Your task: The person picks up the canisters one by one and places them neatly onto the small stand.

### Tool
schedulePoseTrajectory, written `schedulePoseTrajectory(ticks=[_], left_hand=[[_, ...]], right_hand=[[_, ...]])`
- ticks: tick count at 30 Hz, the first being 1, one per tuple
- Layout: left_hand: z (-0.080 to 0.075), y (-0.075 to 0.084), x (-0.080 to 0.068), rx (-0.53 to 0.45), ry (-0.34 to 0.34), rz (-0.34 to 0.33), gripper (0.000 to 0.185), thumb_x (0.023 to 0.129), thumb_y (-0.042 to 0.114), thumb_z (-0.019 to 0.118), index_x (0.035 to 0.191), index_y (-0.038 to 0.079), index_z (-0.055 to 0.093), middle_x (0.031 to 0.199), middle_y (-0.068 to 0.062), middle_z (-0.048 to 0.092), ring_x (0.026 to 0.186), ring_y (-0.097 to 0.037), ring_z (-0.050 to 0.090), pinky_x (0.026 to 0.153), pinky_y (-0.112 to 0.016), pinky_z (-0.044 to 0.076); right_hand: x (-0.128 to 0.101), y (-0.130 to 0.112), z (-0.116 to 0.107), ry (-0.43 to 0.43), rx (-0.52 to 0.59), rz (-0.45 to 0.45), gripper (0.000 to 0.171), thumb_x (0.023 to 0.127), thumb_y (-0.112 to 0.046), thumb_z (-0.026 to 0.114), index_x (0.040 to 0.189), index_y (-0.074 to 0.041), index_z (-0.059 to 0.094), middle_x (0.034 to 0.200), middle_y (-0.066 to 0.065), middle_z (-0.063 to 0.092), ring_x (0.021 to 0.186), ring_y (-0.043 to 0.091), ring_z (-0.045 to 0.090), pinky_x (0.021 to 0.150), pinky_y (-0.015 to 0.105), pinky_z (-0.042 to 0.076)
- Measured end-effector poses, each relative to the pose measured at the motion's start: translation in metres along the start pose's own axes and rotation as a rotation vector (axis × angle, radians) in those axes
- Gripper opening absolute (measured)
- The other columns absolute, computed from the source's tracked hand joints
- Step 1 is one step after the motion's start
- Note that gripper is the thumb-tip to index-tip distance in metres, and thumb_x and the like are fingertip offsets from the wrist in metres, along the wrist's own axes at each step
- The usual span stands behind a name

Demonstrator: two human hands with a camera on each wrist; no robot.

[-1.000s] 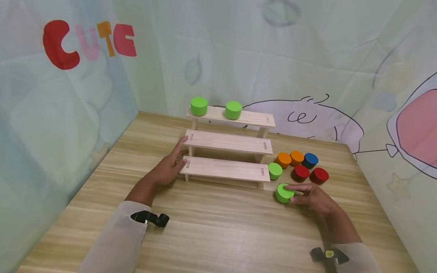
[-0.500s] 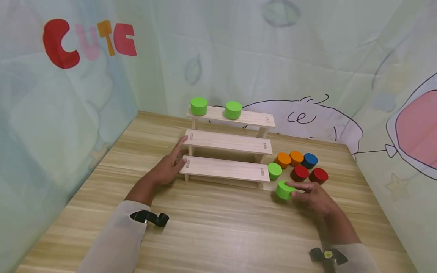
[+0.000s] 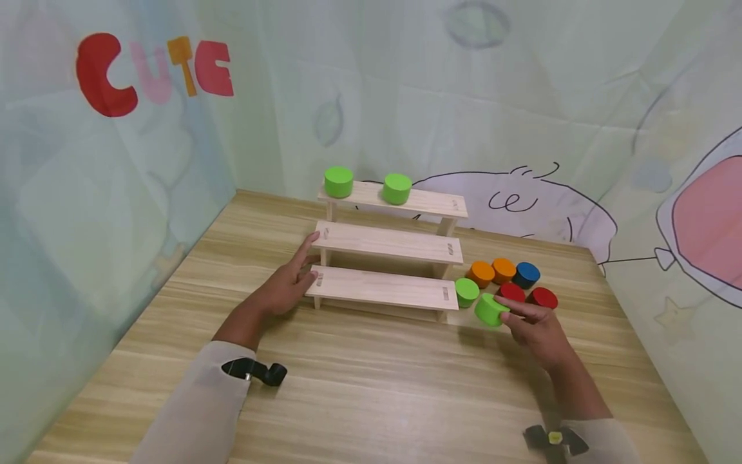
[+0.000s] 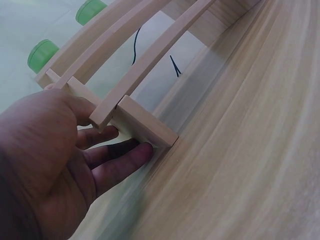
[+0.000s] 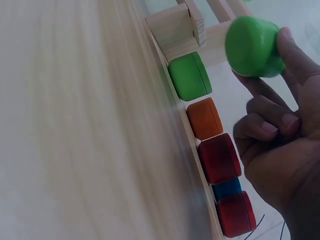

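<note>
In the head view my right hand (image 3: 538, 330) pinches a green round block (image 3: 489, 310) between thumb and fingers, tilted and raised over the tabletop. The right wrist view has this same block (image 5: 252, 47) at the fingertips, with the other fingers curled below. My left hand (image 3: 284, 288) rests against the left end of a three-step wooden rack (image 3: 385, 241). In the left wrist view its extended fingers (image 4: 122, 167) touch the rack's end support under the lowest board. Two green blocks, one (image 3: 339, 182) at the left and one (image 3: 397, 189) near the middle, stand on the top step.
Right of the rack another green block (image 3: 466, 292) stands on the table (image 3: 371, 386). Behind and beside it are two orange blocks (image 3: 481, 274), a blue block (image 3: 527, 275) and two red blocks (image 3: 543, 298). Printed cloth (image 3: 371, 96) hangs behind the table.
My right hand has lifted the green block from the tabletop and carried it slightly away from me and to the right, tilting it. My left hand stays at the rack's end.
</note>
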State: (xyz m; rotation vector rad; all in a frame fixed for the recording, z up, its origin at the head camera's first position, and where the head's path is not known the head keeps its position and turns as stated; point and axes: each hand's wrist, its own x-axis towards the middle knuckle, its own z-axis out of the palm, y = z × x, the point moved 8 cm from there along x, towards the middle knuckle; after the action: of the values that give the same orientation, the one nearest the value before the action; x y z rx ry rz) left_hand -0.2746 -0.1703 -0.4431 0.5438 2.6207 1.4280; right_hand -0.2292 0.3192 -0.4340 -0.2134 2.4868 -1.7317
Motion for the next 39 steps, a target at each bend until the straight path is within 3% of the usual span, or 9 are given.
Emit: schedulePoseTrajectory(ticks=[9,18,21,24,26,30,32,35,39], left_hand=[[0.0,-0.001,0.0,-0.006,0.0,0.011,0.079,0.118,0.02,0.043,0.176,0.037,-0.008,0.173,-0.034,0.033,0.155,-0.056,0.043,0.122,-0.071,0.041],[0.001,-0.001,0.002,-0.015,0.0,-0.005,0.079,0.118,0.02,0.043,0.176,0.041,-0.007,0.174,-0.033,0.033,0.151,-0.057,0.049,0.12,-0.071,0.043],[0.001,-0.002,0.002,-0.007,-0.001,-0.013,0.079,0.119,0.021,0.042,0.175,0.042,-0.008,0.174,-0.033,0.033,0.149,-0.058,0.05,0.12,-0.071,0.043],[0.0,-0.004,0.001,-0.003,0.004,-0.02,0.079,0.119,0.021,0.042,0.175,0.043,-0.008,0.174,-0.032,0.033,0.15,-0.058,0.049,0.121,-0.072,0.041],[0.0,-0.005,0.001,-0.007,0.005,-0.02,0.079,0.119,0.021,0.043,0.175,0.043,-0.008,0.174,-0.032,0.032,0.151,-0.058,0.048,0.122,-0.072,0.041],[0.001,-0.005,0.001,-0.011,0.001,-0.015,0.079,0.119,0.021,0.043,0.175,0.042,-0.007,0.175,-0.032,0.032,0.152,-0.057,0.047,0.121,-0.072,0.041],[0.001,-0.004,0.001,-0.008,0.0,-0.006,0.079,0.119,0.02,0.043,0.176,0.04,-0.007,0.174,-0.033,0.032,0.152,-0.057,0.047,0.121,-0.072,0.042],[0.001,-0.001,0.001,-0.004,0.003,-0.001,0.079,0.118,0.02,0.044,0.176,0.038,-0.006,0.174,-0.034,0.033,0.151,-0.058,0.048,0.121,-0.072,0.042],[0.001,0.001,0.0,0.001,0.003,0.0,0.078,0.118,0.019,0.044,0.177,0.036,-0.006,0.173,-0.034,0.034,0.15,-0.057,0.049,0.121,-0.072,0.042]], right_hand=[[-0.003,-0.012,-0.002,0.106,0.185,-0.094,0.038,0.107,-0.006,0.069,0.144,-0.014,0.074,0.07,-0.004,0.047,0.056,0.023,0.034,0.054,0.04,0.023],[-0.007,-0.029,-0.003,0.205,0.291,-0.172,0.038,0.107,-0.003,0.067,0.144,-0.011,0.073,0.081,-0.008,0.064,0.06,0.02,0.036,0.06,0.041,0.022],[-0.006,-0.039,-0.001,0.232,0.307,-0.211,0.037,0.106,0.0,0.067,0.142,-0.006,0.073,0.086,-0.008,0.072,0.058,0.014,0.042,0.056,0.036,0.023],[-0.001,-0.05,0.004,0.237,0.32,-0.255,0.036,0.105,0.004,0.067,0.14,-0.001,0.073,0.09,-0.01,0.075,0.061,0.002,0.057,0.05,0.019,0.035],[0.002,-0.057,0.006,0.238,0.32,-0.278,0.036,0.103,0.005,0.069,0.139,0.001,0.073,0.097,-0.011,0.078,0.069,-0.003,0.07,0.061,0.009,0.053],[0.01,-0.068,0.006,0.292,0.3,-0.313,0.035,0.1,0.007,0.072,0.135,0.003,0.074,0.111,-0.012,0.083,0.084,-0.003,0.076,0.071,0.017,0.063],[0.015,-0.073,0.005,0.336,0.282,-0.327,0.034,0.098,0.008,0.074,0.133,0.005,0.075,0.108,-0.012,0.084,0.084,-0.002,0.076,0.068,0.015,0.062],[0.024,-0.082,0.004,0.371,0.231,-0.343,0.035,0.098,0.007,0.075,0.133,0.006,0.074,0.112,-0.014,0.084,0.092,-0.001,0.076,0.076,0.014,0.062],[0.036,-0.094,0.002,0.388,0.149,-0.311,0.037,0.101,-0.004,0.077,0.138,-0.002,0.074,0.11,-0.018,0.081,0.066,-0.004,0.059,0.063,0.006,0.049]])
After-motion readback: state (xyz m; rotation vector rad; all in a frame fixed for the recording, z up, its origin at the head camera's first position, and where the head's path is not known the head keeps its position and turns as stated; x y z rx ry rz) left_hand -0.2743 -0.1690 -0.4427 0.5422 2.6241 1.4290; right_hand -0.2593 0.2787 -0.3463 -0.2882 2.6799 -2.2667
